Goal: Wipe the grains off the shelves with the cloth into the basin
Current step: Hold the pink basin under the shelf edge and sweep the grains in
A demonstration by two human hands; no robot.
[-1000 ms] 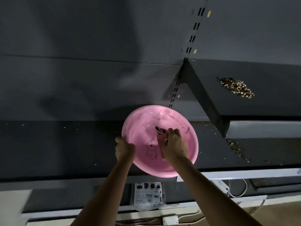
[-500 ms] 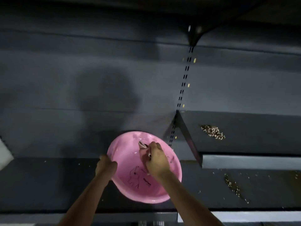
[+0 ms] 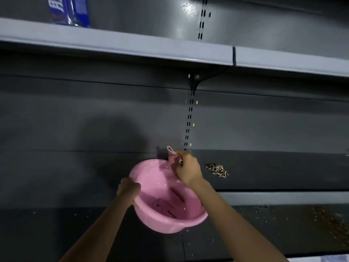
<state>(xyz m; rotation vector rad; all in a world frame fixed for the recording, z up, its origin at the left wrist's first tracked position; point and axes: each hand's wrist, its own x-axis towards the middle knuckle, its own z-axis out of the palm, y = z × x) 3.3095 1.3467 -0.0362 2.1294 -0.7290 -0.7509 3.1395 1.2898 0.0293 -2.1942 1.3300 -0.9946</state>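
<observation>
Basin: round, glossy pink plastic, tilted, held up before dark matte metal shelves. At its left rim, left hand, fingers curled tight round the edge. Over the far rim, right hand, fingers closed, pinching a crumpled pink cloth. Just right of that hand, a small heap of pale and brown grains on the shelf; lower right, more scattered grains. Top left, a blue packet.

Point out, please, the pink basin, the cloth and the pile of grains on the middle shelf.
pink basin (image 3: 160, 188): head view, on its bare inner wall.
cloth (image 3: 173, 160): head view, on the bunched fabric beside the right hand's fingers.
pile of grains (image 3: 217, 169): head view, on the heap's middle.
</observation>
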